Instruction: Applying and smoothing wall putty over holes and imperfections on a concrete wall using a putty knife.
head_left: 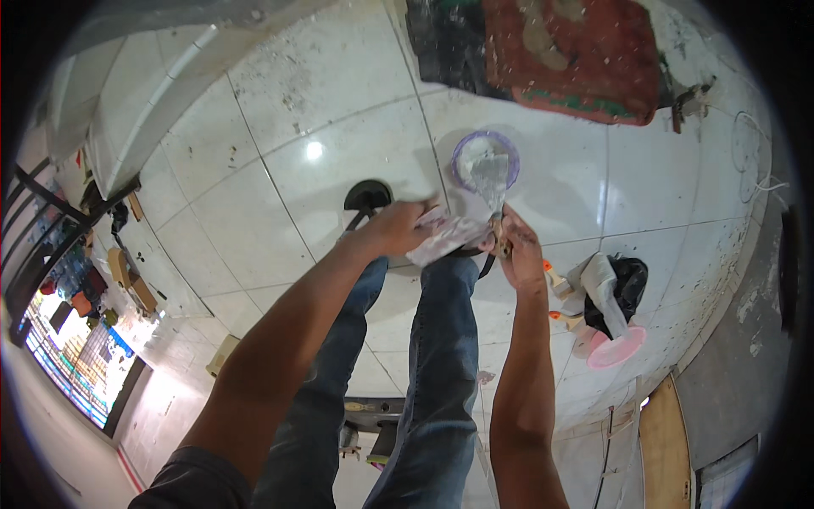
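My right hand is closed around the handle of a putty knife, whose wide, white-smeared blade points away from me. Beyond it, a round purple bowl with white material inside stands on the floor; the blade overlaps it in the view, and I cannot tell if they touch. A limp, whitish stained cloth is gripped by my left hand and stretches across to the knife handle, above my right knee. The fingertips of both hands are partly hidden.
To the right lie brushes with orange on their handles, a black plastic bag with pale sheeting, and a pink container. Reddish-brown matting lies at the far side. A black railing and assorted items line the left.
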{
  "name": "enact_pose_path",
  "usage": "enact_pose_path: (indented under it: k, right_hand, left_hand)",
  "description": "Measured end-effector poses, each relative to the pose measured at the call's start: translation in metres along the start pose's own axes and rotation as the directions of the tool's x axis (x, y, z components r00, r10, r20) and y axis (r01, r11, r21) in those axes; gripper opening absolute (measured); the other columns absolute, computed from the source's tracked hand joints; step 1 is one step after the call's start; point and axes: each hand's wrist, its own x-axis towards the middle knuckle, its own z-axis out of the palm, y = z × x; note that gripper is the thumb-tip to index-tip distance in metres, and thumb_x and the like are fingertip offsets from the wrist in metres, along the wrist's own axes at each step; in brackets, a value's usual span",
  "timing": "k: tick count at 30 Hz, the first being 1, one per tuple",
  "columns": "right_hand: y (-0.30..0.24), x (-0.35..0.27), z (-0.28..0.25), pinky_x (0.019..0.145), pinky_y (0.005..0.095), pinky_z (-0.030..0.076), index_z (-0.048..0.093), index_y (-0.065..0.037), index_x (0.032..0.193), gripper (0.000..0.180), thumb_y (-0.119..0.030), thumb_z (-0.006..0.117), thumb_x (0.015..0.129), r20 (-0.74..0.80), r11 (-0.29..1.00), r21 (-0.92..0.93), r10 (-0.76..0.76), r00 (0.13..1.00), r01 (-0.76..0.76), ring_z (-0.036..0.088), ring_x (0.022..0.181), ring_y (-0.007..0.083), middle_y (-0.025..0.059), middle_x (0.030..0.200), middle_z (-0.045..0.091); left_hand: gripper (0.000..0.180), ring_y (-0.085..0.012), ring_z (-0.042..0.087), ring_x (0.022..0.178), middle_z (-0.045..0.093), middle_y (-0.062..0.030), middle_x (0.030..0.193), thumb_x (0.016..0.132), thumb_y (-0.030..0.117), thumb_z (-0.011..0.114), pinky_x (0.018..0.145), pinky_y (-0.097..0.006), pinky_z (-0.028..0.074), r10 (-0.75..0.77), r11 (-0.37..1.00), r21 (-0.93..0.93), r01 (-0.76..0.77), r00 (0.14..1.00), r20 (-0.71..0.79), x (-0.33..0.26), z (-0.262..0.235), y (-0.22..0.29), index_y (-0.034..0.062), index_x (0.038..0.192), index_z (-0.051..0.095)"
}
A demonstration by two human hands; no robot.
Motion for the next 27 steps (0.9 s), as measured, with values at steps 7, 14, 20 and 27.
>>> enact_pose_path:
  k: [7,14,20,27]
  right_hand:
    - [-0.117,-0.127,0.107,0.067,0.0328,0.048,0.047,0.007,0.119,0.057,-0.041,0.058,0.091,0.244,0.988,0.068,-0.148,0.958,0.135,0.052,0.061,0.0127,0.0025,0.072,0.052]
    - [-0.232,-0.323,0.259,0.071,0.033,0.047,0.053,0.007,0.111,0.041,-0.029,0.058,0.092,0.458,0.884,0.081,-0.444,0.771,0.461,0.056,0.076,0.0181,0.0129,0.094,0.058]
    - [-0.308,-0.476,0.372,0.074,0.0267,0.042,0.056,0.008,0.115,0.029,-0.004,0.052,0.089,0.503,0.467,-0.14,-0.726,0.469,0.873,0.054,0.082,0.0168,0.01,0.1,0.057]
    - [-0.37,-0.532,0.397,0.072,0.0254,0.045,0.061,0.002,0.116,0.036,0.009,0.05,0.082,0.675,-0.055,-0.223,-0.729,0.113,0.973,0.056,0.083,0.0181,0.0115,0.097,0.057]
  left_hand:
    - [0.02,-0.0095,0.054,0.063,0.061,-0.0018,0.077,0.089,0.019,0.061,0.057,-0.027,0.048,-0.095,0.695,-0.716,-0.069,0.978,-0.187,-0.148,-0.074,0.111,0.0022,0.1,0.061]
    - [0.024,-0.0151,0.062,0.078,0.061,-0.0031,0.088,0.087,0.012,0.064,0.067,-0.033,0.056,-0.114,0.232,-0.93,-0.284,0.942,-0.316,-0.348,-0.169,0.279,0.0035,0.108,0.058]
    - [0.023,-0.0166,0.062,0.073,0.061,-0.0054,0.088,0.085,0.012,0.066,0.064,-0.033,0.055,0.088,0.216,-0.843,-0.492,0.87,-0.485,-0.506,-0.223,0.41,0.0031,0.104,0.056]
    - [0.024,-0.0123,0.057,0.065,0.056,-0.0031,0.081,0.084,0.012,0.064,0.057,-0.03,0.051,0.203,0.242,-0.719,-0.651,0.759,-0.619,-0.592,-0.234,0.48,0.0044,0.104,0.053]
